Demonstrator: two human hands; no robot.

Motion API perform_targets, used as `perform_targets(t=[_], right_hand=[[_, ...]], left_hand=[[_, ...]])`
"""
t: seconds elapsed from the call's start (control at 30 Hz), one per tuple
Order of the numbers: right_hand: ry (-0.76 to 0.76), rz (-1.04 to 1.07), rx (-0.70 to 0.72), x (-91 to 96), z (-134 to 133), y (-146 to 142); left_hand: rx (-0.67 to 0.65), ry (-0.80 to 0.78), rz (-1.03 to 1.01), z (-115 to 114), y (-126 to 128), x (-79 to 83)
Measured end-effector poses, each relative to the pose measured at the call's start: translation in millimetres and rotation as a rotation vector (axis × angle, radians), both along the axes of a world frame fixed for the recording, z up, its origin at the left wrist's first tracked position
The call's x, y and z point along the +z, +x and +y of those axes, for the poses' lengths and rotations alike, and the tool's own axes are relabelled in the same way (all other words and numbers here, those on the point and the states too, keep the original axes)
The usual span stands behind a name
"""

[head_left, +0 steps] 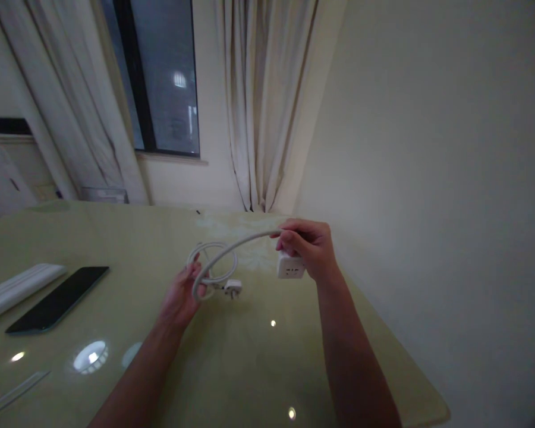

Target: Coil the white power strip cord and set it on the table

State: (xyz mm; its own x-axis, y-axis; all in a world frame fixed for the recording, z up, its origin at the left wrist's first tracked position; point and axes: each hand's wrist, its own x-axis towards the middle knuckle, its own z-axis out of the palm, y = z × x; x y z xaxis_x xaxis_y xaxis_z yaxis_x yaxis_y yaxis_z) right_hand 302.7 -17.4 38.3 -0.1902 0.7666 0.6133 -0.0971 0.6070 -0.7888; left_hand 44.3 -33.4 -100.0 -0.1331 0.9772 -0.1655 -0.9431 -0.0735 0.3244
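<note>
Hands meet above the middle of a glossy pale-green table point(249, 368). Closed tight, the right hand point(310, 249) grips a small white cube-shaped power socket point(290, 268). Its thick white cable point(232, 245) arches over to the left hand point(181, 294), which pinches it where it coils. The white plug point(232, 288) lies on the table just beside that hand. Well to the left rest a flat black phone point(60, 297) and, nearer the edge, a long white bar point(18, 285).
</note>
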Motion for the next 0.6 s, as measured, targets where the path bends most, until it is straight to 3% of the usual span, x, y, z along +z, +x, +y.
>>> perform_targets(t=[0.1,0.2,0.33,0.47,0.6], right_hand=[[-0.039,0.061,-0.024,0.5,6,10],[-0.161,0.165,-0.082,7.4,12,21],[-0.349,0.248,0.027,18.7,17,35],[-0.387,0.381,0.149,22.3,17,40],[-0.435,0.683,0.079,20.5,22,43]], left_hand=[[0.126,-0.027,-0.076,5,-9,3.0],[0.171,-0.012,-0.148,9,-18,2.0],[0.174,0.016,-0.227,14,-33,-3.2],[0.251,-0.008,-0.163,16,-50,-7.4],[0.31,-0.091,-0.073,14,-67,-8.5]])
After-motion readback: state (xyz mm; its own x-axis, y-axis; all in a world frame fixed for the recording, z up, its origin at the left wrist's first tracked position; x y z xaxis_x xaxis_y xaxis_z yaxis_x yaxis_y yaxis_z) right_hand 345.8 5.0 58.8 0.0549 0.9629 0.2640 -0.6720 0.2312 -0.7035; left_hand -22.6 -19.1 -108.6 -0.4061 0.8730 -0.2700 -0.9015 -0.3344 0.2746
